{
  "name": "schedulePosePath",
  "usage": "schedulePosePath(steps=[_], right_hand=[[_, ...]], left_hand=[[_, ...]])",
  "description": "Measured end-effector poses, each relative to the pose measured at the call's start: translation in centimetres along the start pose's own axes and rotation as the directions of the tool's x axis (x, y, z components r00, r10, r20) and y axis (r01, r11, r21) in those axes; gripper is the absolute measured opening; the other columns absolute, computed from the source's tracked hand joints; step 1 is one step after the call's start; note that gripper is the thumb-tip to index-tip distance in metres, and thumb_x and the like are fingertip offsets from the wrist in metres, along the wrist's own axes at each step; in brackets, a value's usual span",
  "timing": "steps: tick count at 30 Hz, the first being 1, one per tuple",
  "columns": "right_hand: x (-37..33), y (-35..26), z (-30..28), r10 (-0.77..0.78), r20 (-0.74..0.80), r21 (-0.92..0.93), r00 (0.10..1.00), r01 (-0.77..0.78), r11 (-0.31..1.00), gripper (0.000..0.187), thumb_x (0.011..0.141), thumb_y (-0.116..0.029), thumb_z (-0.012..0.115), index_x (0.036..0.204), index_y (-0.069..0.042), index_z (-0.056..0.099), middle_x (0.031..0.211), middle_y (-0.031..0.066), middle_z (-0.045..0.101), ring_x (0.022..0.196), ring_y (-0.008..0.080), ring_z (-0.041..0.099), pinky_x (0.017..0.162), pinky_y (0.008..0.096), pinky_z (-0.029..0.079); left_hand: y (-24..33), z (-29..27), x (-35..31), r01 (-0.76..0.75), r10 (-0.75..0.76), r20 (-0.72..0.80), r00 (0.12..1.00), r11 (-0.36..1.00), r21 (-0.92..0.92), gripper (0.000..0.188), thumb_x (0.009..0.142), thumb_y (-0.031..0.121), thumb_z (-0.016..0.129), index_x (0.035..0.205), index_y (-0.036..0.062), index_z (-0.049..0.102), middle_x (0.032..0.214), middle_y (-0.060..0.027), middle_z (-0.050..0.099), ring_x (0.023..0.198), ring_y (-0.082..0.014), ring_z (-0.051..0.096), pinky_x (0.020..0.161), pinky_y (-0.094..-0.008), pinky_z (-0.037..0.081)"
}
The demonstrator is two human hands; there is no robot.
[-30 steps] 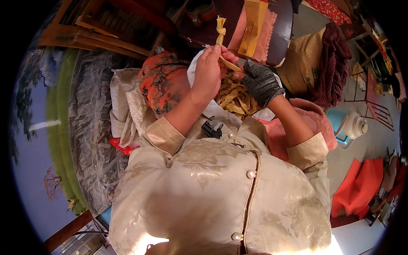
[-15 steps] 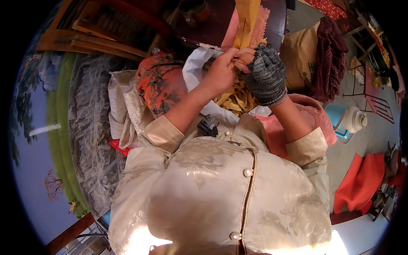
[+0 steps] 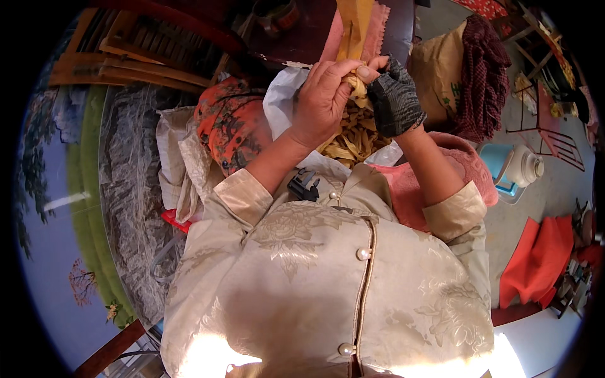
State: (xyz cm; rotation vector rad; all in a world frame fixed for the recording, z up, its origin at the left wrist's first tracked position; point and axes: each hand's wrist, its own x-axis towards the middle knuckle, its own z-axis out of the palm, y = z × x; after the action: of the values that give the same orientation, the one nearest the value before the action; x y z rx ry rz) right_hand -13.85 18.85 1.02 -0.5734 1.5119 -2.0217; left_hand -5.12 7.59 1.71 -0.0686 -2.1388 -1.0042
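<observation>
My bare left hand [image 3: 322, 99] pinches a bunch of pale yellow dried husk strips [image 3: 359, 93] between thumb and fingers. Close beside it, my right hand [image 3: 396, 99], in a dark grey knitted glove that leaves the fingertips bare, has its thumb and fingers closed on the same strips. Both hands meet just below a yellowish wooden piece [image 3: 354, 31] with a dark slit or pin on it; whether the strips are tied to it is hidden by my fingers. Under my hands, more loose husk strips [image 3: 356, 138] fill an open white bag [image 3: 277, 104].
A dark table [image 3: 277, 47] ahead carries a pink cloth [image 3: 379, 28] and a mug [image 3: 277, 16]. An orange patterned bundle [image 3: 230, 126] lies left. Rightward are a tan sack [image 3: 438, 72], a maroon checked cloth [image 3: 486, 75], a pink towel [image 3: 457, 160] and a blue-and-white thermos [image 3: 513, 167].
My hands have come slightly nearer to me, and the left has turned so its thumb side shows. The strips between them are more visible. The whole view has shifted a little.
</observation>
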Motion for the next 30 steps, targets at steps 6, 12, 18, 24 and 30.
schedulePosePath(steps=[6,12,18,24,30], right_hand=[[-1.5,-0.6,1.3,-0.254,0.085,-0.573,0.963,0.256,0.778,0.028,0.080,-0.028,0.062,0.088,-0.002,0.055,0.074,0.0139,0.057,0.071,0.0248,0.057,0.066,0.0316,0.044],[-1.0,-0.3,0.8,-0.151,0.143,-0.574,0.978,0.206,0.793,0.021,0.084,-0.020,0.059,0.092,-0.001,0.054,0.077,0.0063,0.055,0.071,0.0123,0.051,0.067,0.0257,0.043],[0.0,-0.8,0.0,-0.005,0.154,-0.334,0.988,0.057,0.941,0.018,0.083,-0.016,0.058,0.095,-0.002,0.057,0.071,0.0019,0.055,0.066,0.0082,0.052,0.063,0.0228,0.044],[-0.4,-1.6,0.6,0.186,0.314,-0.131,0.931,-0.152,0.980,0.027,0.081,-0.027,0.060,0.093,-0.002,0.062,0.064,0.0003,0.054,0.061,0.0078,0.051,0.058,0.0213,0.041],[-0.4,-0.5,0.4,0.142,0.168,-0.240,0.975,-0.100,0.966,0.027,0.083,-0.027,0.058,0.092,-0.002,0.062,0.062,0.0001,0.052,0.056,0.0075,0.048,0.056,0.0217,0.040]], left_hand=[[-1.0,-0.9,-0.1,-0.054,0.046,0.040,0.998,0.975,0.214,0.014,0.083,0.004,0.052,0.096,0.0025,0.056,0.084,-0.0078,0.053,0.080,-0.0218,0.052,0.073,-0.0286,0.041],[-1.2,-0.8,-0.4,0.642,-0.521,0.386,0.761,0.520,-0.564,0.014,0.089,0.007,0.043,0.097,0.0003,0.053,0.095,-0.0026,0.055,0.084,-0.0073,0.051,0.078,-0.0225,0.042],[-0.6,-1.8,0.2,0.650,-0.501,0.419,0.757,0.516,-0.557,0.014,0.088,0.003,0.043,0.099,0.0002,0.052,0.090,-0.0020,0.058,0.085,-0.0057,0.052,0.078,-0.0209,0.042],[-2.5,-2.5,0.3,0.466,-0.401,0.242,0.884,0.806,-0.366,0.012,0.084,0.001,0.052,0.095,-0.0023,0.055,0.085,-0.0020,0.059,0.078,-0.0064,0.053,0.072,-0.0197,0.043],[-2.0,-1.8,-0.6,0.461,-0.406,0.228,0.885,0.831,-0.311,0.014,0.088,0.008,0.049,0.091,-0.0023,0.058,0.075,-0.0020,0.058,0.069,-0.0065,0.052,0.065,-0.0208,0.044]])
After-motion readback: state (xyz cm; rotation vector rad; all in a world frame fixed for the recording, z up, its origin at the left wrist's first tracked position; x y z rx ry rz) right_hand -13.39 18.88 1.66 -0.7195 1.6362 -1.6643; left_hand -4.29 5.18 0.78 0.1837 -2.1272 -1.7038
